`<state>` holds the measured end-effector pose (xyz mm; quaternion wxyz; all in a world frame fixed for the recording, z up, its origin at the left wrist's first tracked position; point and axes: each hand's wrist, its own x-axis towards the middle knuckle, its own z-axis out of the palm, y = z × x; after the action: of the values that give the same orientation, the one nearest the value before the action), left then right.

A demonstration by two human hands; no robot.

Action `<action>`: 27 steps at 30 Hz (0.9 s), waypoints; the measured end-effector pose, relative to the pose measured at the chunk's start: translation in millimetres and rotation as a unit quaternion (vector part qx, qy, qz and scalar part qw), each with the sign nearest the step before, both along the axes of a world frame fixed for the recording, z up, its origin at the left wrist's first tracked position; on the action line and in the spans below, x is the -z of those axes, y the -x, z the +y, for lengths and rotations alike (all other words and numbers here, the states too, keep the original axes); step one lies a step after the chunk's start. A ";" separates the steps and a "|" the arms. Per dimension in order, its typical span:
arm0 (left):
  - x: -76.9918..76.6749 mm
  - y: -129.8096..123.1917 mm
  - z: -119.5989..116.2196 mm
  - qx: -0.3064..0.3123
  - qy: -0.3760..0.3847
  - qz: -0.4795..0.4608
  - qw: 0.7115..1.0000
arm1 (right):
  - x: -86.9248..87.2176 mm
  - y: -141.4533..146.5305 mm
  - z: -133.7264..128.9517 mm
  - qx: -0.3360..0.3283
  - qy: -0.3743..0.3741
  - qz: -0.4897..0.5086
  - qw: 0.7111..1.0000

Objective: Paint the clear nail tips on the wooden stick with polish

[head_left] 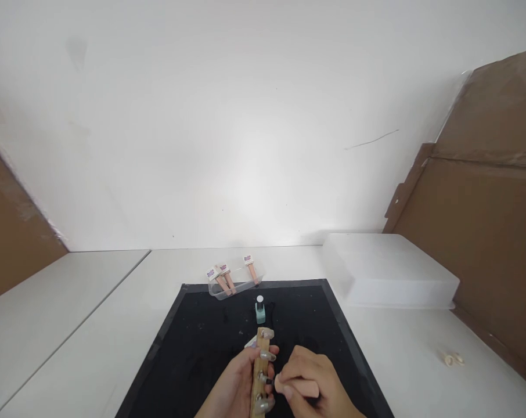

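My left hand (240, 371) is wrapped around a narrow wooden strip (258, 371) that carries several glossy, translucent nail tips (267, 356) along its right side. My right hand (310, 377) grips a pale pink handled piece (302, 387); its small dark end points at one of the nail tips, and I cannot tell whether it touches. A white label corner (251, 342) shows beside the left fingers. Just beyond the strip stands a bottle of mint-green nail polish (260, 313) with a dark neck and white top.
Under the hands lies a black mat (202, 337) on a white table. A clear tray (222, 295) at its far edge holds labelled pink sticks (229, 283). On the right are a white plastic box (389, 273) and small beige rings (449, 360). Cardboard panels (485, 220) flank the table.
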<state>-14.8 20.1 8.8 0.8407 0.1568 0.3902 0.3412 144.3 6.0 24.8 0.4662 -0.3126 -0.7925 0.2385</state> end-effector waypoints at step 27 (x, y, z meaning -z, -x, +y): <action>4.7 0.1 -0.9 0.000 -0.013 0.022 1.000 | 0.2 1.7 -0.4 -0.007 -0.017 -0.013 1.000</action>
<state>-14.9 19.2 4.1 0.8299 0.1751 0.4037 0.3431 142.7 5.6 24.6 0.4593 -0.3023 -0.8047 0.2238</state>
